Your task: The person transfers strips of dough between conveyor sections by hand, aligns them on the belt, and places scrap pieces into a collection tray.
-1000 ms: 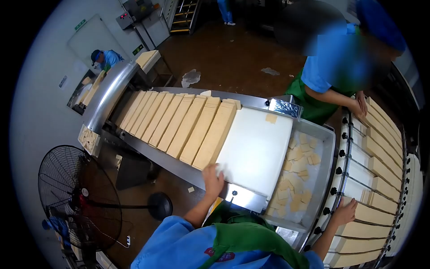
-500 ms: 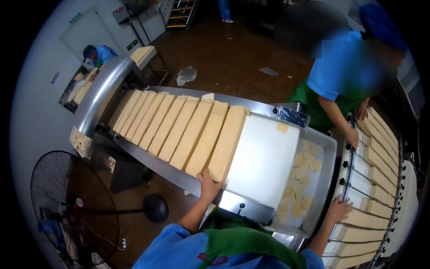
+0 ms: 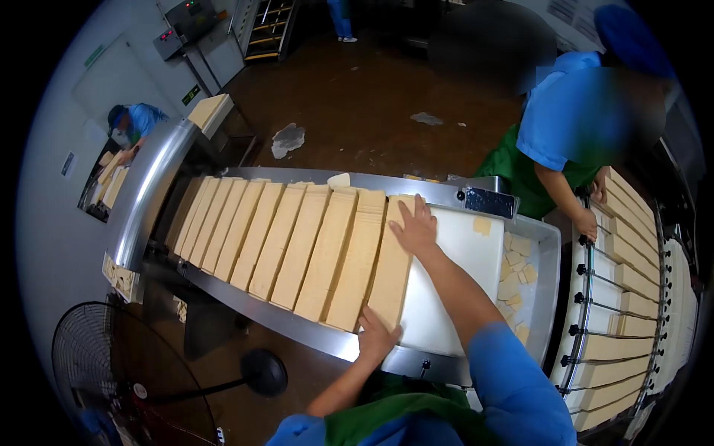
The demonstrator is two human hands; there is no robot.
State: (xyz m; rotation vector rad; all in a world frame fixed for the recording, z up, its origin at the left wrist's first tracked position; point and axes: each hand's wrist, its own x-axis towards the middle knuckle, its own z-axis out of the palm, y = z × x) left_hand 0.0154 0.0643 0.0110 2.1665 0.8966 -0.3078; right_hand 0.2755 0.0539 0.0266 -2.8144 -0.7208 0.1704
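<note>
Long rows of stacked thin beige squares, like wafers, lie side by side on the white conveyor belt (image 3: 446,297). The rightmost row of stacked squares (image 3: 396,264) has both my hands on it, one at each end. My left hand (image 3: 378,336) cups its near end, thumb to the right and fingers on the left. Over the far end, my right hand (image 3: 416,232) has its fingers bent around the row's top and right side; its fingertips are partly hidden. The neighbouring row (image 3: 361,260) lies just left of it.
A grey tray (image 3: 552,297) of loose beige squares stands at the belt's right end. Further right, a co-worker's hand (image 3: 586,223) rests on a railed machine (image 3: 580,320) carrying more rows. A metal hood (image 3: 152,197) spans the belt's left end. A black fan (image 3: 89,357) stands lower left.
My right hand has moved from beside the right-hand machine to the far end of the rightmost row. My left hand stays at its near end. The view has shifted slightly.
</note>
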